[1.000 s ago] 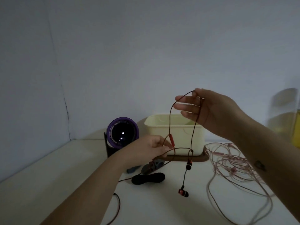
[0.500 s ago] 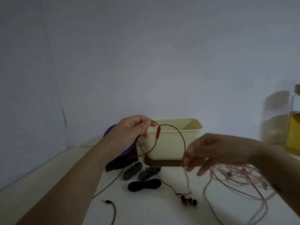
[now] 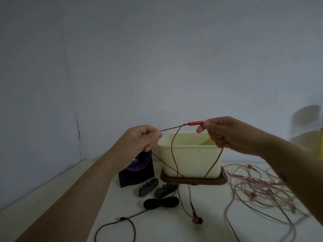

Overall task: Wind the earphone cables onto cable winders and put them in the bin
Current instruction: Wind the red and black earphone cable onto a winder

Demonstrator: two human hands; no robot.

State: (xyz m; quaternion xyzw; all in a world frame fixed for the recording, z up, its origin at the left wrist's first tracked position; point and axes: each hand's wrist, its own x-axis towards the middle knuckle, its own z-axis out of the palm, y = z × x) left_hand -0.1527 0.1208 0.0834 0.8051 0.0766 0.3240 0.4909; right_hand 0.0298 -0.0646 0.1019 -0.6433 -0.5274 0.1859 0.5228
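Both hands are up over the bin (image 3: 192,159), which sits on a dark tray (image 3: 192,181) at the back middle of the bench (image 3: 157,229). The left hand (image 3: 141,140) has its grip clamped on the red earphone cable (image 3: 173,127), and the right hand (image 3: 227,135) has its grip pinched on the end of the inline remote (image 3: 195,123). The short run between them is taut. The rest hangs in strands down past the bin's front wall. The earbuds (image 3: 196,220) are on the bench toward the front, and the plug (image 3: 122,218) lies front-left in a loose loop. My read is that it's held high so the slack drops free and kinks fall out, getting a straight section ready before winding. Nothing is wound yet. Three winders lie just in front of the tray, none picked up: blue-grey winder (image 3: 148,186), grey winder (image 3: 166,189), black winder (image 3: 161,202) (the black one is nearest the plug lead). The pink cable tangle (image 3: 253,189) is spread over the right side of the bench, apart from the earbuds, and probably comes next. Watch that the dangling red strands don't drift into it. I can't see the bin floor from here.
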